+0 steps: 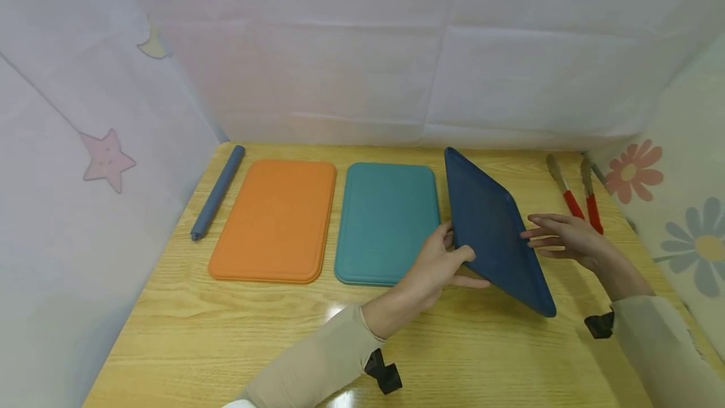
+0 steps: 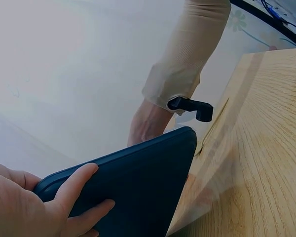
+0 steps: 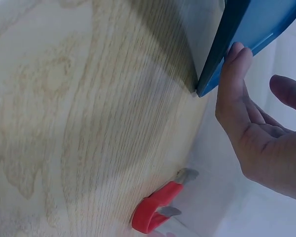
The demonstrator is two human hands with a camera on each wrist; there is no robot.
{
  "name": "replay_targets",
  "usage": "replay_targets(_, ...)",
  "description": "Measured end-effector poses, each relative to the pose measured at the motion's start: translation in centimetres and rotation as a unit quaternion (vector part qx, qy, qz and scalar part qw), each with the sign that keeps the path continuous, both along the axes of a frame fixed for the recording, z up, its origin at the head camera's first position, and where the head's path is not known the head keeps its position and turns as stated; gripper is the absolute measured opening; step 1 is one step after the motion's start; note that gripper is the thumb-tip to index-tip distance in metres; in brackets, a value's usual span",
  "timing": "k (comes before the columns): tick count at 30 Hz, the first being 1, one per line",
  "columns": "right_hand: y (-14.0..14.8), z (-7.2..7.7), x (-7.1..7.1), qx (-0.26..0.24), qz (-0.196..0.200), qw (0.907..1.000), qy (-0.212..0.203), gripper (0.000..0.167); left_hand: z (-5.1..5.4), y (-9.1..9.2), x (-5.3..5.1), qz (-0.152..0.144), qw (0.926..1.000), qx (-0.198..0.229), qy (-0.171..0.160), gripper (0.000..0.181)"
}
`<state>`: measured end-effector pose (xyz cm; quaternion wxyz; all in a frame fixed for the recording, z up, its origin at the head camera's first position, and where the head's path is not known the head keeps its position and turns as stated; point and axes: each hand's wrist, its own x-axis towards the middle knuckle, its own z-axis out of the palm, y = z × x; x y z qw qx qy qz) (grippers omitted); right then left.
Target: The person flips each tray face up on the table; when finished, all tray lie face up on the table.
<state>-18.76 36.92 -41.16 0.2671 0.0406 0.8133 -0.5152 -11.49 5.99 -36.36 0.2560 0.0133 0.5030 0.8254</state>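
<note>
A dark blue rectangular tray [image 1: 493, 225] is held tilted on its side above the table, right of the teal tray. My left hand [image 1: 433, 263] grips its left long edge, the thumb on the inner face. In the left wrist view, fingers [image 2: 79, 187] of this hand lie over the tray's face near a corner. At the opposite edge is my right hand [image 1: 572, 238], its fingers extended. The right wrist view shows fingertips [image 3: 239, 54] touching the tray's edge, with the thumb standing apart. The orange tray [image 1: 274, 222] and teal tray [image 1: 387, 222] lie flat, side by side.
A blue-grey rolled item [image 1: 218, 194] lies along the left table edge. Tongs with red handles [image 1: 591, 209] lie at the far right, beyond my right hand. White printed cloth [image 1: 362, 68] rises behind and beside the wooden table [image 1: 238, 326].
</note>
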Motion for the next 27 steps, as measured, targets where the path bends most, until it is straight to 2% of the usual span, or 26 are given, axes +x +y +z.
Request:
replay_targets(6,-0.2,0.1,0.0,-0.015,-0.012,0.9998,-0.010,0.077,0.0,-0.1,0.0,-0.009,0.9998,-0.001,0.018,0.067)
replay_targets(11,-0.2,0.3,0.1,-0.007,-0.012,0.9999,0.007,0.074,0.1,-0.1,0.1,-0.017,0.9993,0.004,0.034,0.064)
replay_targets(19,0.4,-0.4,0.4,0.044,-0.022,0.9984,0.027,0.070,0.0,-0.2,0.2,-0.020,0.9983,0.016,0.052,0.069)
replay_targets(24,0.5,-1.0,0.5,0.074,-0.005,0.9969,0.027,0.063,-0.1,-0.1,0.1,-0.022,0.9983,0.023,0.050,0.074)
replay_targets(27,0.5,-1.0,0.5,0.085,0.001,0.9960,0.029,0.062,-0.3,-0.1,0.0,-0.021,0.9989,0.018,0.039,0.068)
